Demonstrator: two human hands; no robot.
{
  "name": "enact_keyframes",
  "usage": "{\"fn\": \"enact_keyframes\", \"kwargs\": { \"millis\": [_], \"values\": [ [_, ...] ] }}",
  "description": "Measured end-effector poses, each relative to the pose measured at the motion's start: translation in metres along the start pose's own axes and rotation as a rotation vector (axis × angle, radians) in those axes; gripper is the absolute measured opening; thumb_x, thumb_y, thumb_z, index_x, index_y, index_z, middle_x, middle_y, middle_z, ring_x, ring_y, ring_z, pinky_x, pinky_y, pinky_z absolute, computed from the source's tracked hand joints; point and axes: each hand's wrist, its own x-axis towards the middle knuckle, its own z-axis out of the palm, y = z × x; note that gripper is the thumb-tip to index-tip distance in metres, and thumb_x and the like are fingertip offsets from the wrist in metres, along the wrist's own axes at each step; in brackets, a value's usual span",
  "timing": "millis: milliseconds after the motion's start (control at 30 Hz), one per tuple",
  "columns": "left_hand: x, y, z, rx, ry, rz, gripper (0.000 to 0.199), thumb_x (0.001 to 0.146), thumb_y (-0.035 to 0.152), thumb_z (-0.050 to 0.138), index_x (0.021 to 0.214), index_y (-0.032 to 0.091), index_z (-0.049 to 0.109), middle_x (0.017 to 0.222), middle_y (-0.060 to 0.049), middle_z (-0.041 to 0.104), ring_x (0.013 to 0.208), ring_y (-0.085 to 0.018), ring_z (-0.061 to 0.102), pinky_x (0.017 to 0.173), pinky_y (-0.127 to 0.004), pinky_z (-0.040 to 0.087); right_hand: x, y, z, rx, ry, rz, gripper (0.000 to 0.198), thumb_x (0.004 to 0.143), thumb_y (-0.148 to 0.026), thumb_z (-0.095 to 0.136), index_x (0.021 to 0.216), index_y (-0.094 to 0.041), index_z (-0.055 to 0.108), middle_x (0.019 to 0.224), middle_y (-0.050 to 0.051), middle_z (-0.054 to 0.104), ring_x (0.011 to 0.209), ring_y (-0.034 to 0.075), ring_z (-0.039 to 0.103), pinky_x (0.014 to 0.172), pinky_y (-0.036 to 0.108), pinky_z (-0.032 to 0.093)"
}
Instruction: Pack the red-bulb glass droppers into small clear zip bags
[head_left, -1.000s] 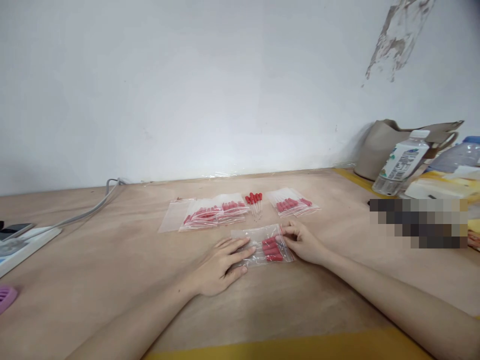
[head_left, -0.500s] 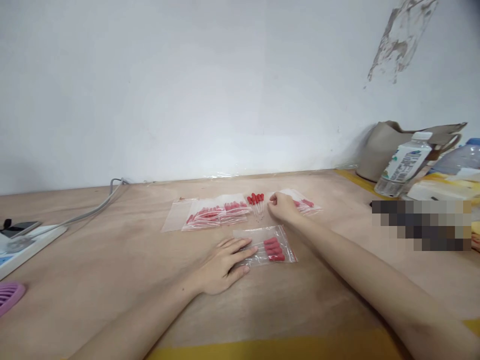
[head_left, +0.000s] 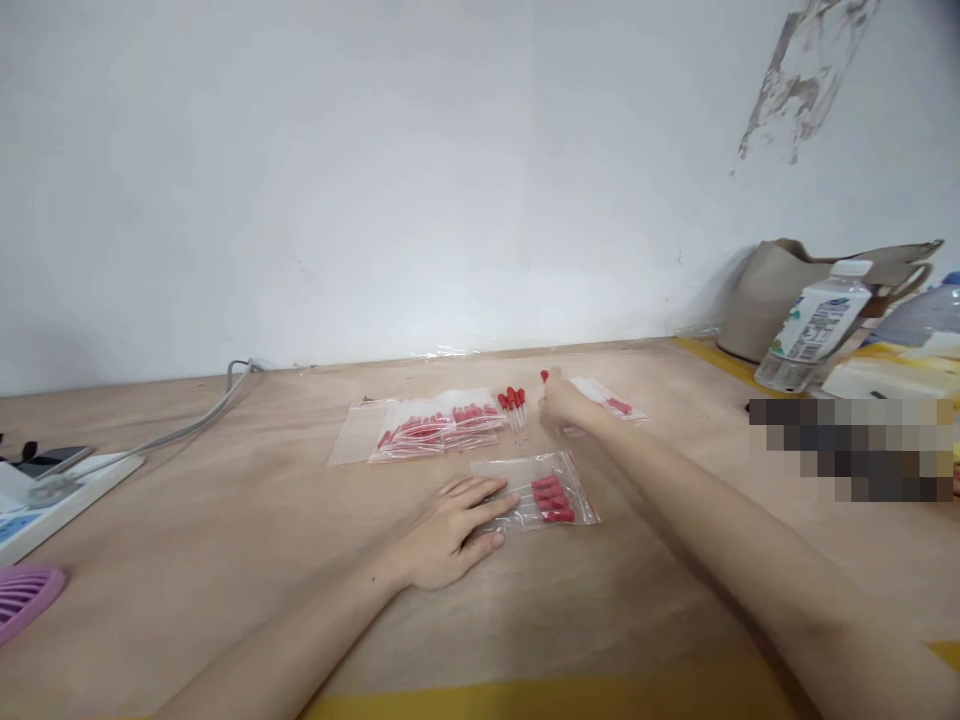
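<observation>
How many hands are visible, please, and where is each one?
2: the left hand rests partly on the clear bag; the right hand, farther forward, holds a red-topped dropper.

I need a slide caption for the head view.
Left hand spread on a clear bag of red-topped droppers, right hand holding another dropper beside a loose cluster.

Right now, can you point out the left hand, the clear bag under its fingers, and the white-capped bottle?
Left hand (head_left: 452, 532): head view, back of the hand.
Clear bag (head_left: 582, 497): head view, bare plastic, right side.
White-capped bottle (head_left: 816, 326): head view, label.
</observation>
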Motion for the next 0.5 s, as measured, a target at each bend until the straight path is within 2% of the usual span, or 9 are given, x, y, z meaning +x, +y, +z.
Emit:
{"fn": "enact_keyframes", "kwargs": {
  "millis": [100, 167, 333, 500],
  "values": [
    [0.0, -0.001, 0.001, 0.003, -0.002, 0.001, 0.044, 0.092, 0.036, 0.036, 0.135, 0.031, 0.03, 0.141, -0.002, 0.031, 0.128, -0.021, 0.029, 0.104, -0.043, 0.024, -0.025, 0.02, -0.028, 0.053, 0.0, -0.028, 0.064, 0.072, -0.016, 0.048, 0.13, -0.008, 0.023, 0.06, 0.001, 0.058, 0.053, 0.017, 0.056, 0.052, 0.026, 0.042],
    [0.0, -0.001, 0.001, 0.007, -0.004, 0.003, 0.044, 0.092, 0.036, 0.036, 0.135, 0.031, 0.029, 0.141, -0.002, 0.031, 0.128, -0.021, 0.029, 0.104, -0.043, 0.024, -0.046, 0.036, -0.036, 0.271, 0.088, -0.07, 0.062, 0.073, -0.019, 0.046, 0.129, -0.013, 0.02, 0.06, -0.003, 0.053, 0.047, 0.013, 0.053, 0.047, 0.024, 0.042],
    [-0.001, 0.0, 0.0, 0.002, 0.003, 0.006, 0.044, 0.092, 0.036, 0.035, 0.135, 0.031, 0.029, 0.142, -0.002, 0.029, 0.129, -0.021, 0.028, 0.104, -0.043, 0.024, -0.086, 0.062, -0.022, 0.714, 0.192, 0.004, 0.057, 0.066, -0.024, 0.056, 0.113, -0.023, 0.025, 0.063, -0.008, 0.048, 0.045, 0.011, 0.053, 0.044, 0.025, 0.047],
    [0.0, -0.001, 0.001, 0.013, -0.007, 0.001, 0.044, 0.093, 0.036, 0.035, 0.136, 0.031, 0.028, 0.142, -0.002, 0.029, 0.129, -0.021, 0.028, 0.105, -0.042, 0.023, -0.097, 0.055, -0.01, 0.932, 0.226, 0.101, 0.051, 0.062, -0.022, 0.064, 0.097, -0.025, 0.027, 0.061, -0.008, 0.052, 0.053, 0.014, 0.059, 0.055, 0.029, 0.054]
  ]
}}
